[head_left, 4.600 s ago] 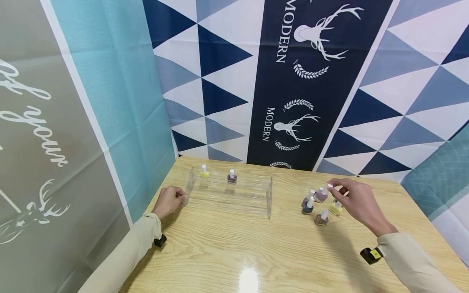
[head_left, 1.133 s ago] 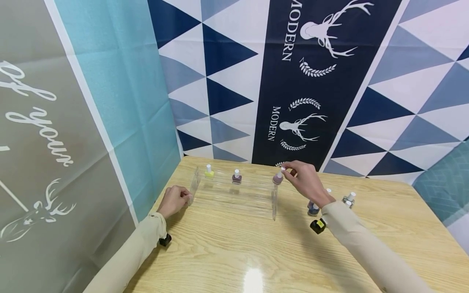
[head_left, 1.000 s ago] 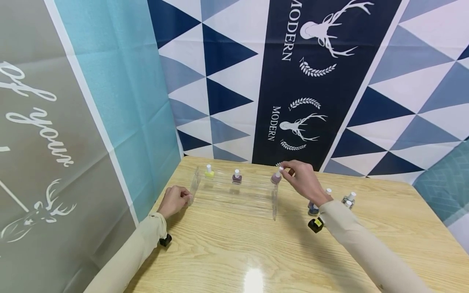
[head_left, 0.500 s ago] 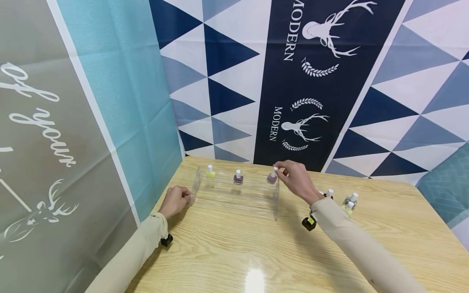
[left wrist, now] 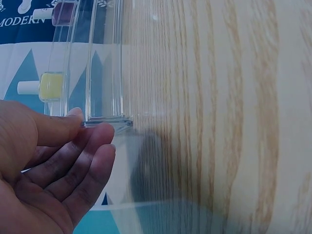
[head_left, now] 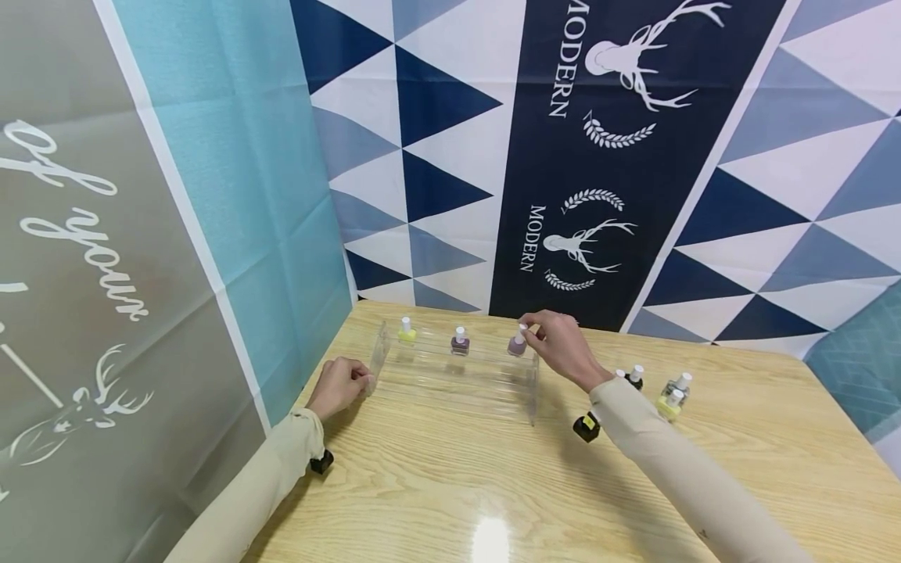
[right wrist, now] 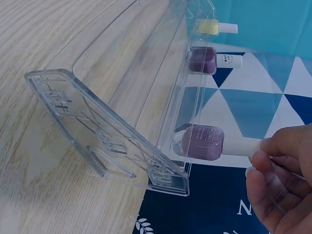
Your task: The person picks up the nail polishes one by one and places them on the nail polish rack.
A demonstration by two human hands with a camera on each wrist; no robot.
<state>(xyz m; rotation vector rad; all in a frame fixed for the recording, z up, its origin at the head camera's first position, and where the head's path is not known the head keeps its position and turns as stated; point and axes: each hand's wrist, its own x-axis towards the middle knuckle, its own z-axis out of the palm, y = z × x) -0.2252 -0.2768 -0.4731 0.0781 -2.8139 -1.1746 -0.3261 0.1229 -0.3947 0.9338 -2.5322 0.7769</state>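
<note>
A clear acrylic display rack (head_left: 533,395) with stepped tiers stands on the table. My left hand (head_left: 341,387) pinches its left end panel between thumb and fingers. On the top tier sit a yellow nail polish bottle (head_left: 407,335) at the left and a dark purple nail polish bottle (head_left: 460,346) near the middle. Towards the tier's right end, my right hand (head_left: 561,348) pinches the white cap of a mauve nail polish bottle (right wrist: 202,142). That bottle is within the top tier in the right wrist view, cap up in the head view.
Right of the rack, partly behind the right sleeve (head_left: 647,446), stand more bottles: a dark nail polish bottle (head_left: 636,381), a yellow one (head_left: 669,407) and a greyish one (head_left: 679,386). A patterned cloth (head_left: 450,156) hangs right behind the wooden table (head_left: 422,485).
My right hand has carried the mauve nail polish bottle from the group at the right to the rack's top tier, then shifted it slightly left. My left hand has stayed on the rack's end.
</note>
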